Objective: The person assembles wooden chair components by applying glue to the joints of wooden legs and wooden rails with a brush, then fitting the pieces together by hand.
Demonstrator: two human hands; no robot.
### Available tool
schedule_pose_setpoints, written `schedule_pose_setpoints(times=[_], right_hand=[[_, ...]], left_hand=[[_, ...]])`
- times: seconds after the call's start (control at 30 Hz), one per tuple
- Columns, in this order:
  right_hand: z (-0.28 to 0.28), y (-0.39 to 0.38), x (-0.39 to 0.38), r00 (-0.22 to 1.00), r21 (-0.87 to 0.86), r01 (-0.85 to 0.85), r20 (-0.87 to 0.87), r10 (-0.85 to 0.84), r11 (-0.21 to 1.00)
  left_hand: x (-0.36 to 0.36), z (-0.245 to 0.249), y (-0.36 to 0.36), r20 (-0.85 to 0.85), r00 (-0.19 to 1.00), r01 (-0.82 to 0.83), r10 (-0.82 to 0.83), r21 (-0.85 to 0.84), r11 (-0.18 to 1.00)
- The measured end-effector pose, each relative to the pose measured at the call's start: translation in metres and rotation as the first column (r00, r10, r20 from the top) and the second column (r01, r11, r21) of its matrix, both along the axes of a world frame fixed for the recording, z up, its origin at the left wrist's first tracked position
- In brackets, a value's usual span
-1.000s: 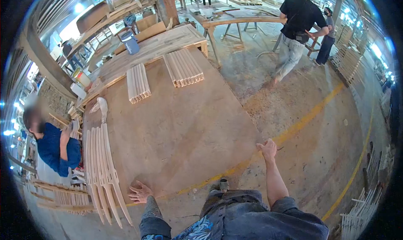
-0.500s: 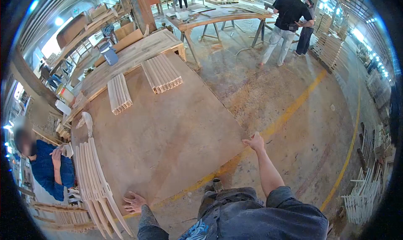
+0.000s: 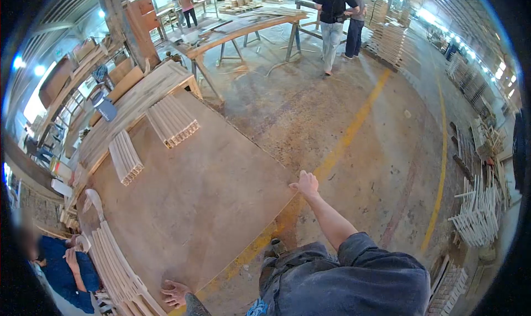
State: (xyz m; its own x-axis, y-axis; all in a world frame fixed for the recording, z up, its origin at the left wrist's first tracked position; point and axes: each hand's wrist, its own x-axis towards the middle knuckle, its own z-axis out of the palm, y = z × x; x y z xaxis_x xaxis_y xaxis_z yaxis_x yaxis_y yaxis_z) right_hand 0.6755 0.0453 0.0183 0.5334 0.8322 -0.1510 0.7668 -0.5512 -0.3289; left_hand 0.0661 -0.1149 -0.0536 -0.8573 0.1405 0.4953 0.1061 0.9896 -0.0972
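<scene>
A large flat brown board [image 3: 193, 205] lies in front of me. My right hand [image 3: 307, 185] is closed at its right corner, fingers pinching the edge. Near the board's front left, my left hand [image 3: 176, 292] rests with its fingers spread, close to a row of long curved wooden pieces [image 3: 113, 260]. Two bundles of wooden strips lie at the far side: a wider bundle [image 3: 171, 121] and a narrower bundle [image 3: 125, 157].
A co-worker in dark blue [image 3: 63, 266] is at the left, beside the curved pieces. A wooden table [image 3: 127, 106] with a grey-blue container [image 3: 104, 107] adjoins the board. Beyond stands a trestle table [image 3: 243, 31]. Two people [image 3: 332, 17] stand past it. White sticks [image 3: 478, 211] are piled at right.
My view has turned to the right, so the board and bundles appear further left. Both hands keep their places at the board. The standing people remain near the stacked wood.
</scene>
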Motion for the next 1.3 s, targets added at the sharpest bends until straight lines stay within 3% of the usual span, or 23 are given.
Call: schedule_pose_setpoints(times=[0.13, 0.4, 0.53, 0.8, 0.93, 1.3], right_hand=[[0.005, 0.002, 0.003, 0.997, -0.080, 0.002, -0.072, -0.008, 0.997], [-0.014, 0.006, 0.024, 0.977, -0.063, -0.027, -0.212, 0.013, 0.998], [-0.021, 0.008, 0.032, 0.960, -0.099, -0.026, -0.281, -0.003, 0.995], [-0.016, 0.007, 0.029, 0.973, -0.097, -0.059, -0.227, 0.035, 0.994], [0.010, 0.008, 0.019, 0.984, -0.136, -0.087, -0.164, 0.064, 0.987], [-0.009, 0.013, 0.027, 0.987, -0.129, -0.125, -0.119, 0.110, 0.984]], left_hand=[[0.000, -0.001, 0.001, -0.044, 0.999, -0.006, 0.006, -0.001, 1.000], [-0.004, -0.006, -0.014, -0.131, 0.990, -0.054, 0.051, -0.016, 0.998], [-0.012, -0.014, -0.015, -0.084, 0.995, -0.061, 0.060, -0.012, 0.998], [-0.009, -0.006, -0.013, 0.062, 0.995, -0.081, 0.082, -0.020, 0.997], [-0.013, -0.012, -0.015, 0.052, 0.996, -0.066, 0.067, -0.020, 0.998], [0.000, 0.012, -0.013, 0.270, 0.961, -0.067, 0.062, 0.008, 0.998]])
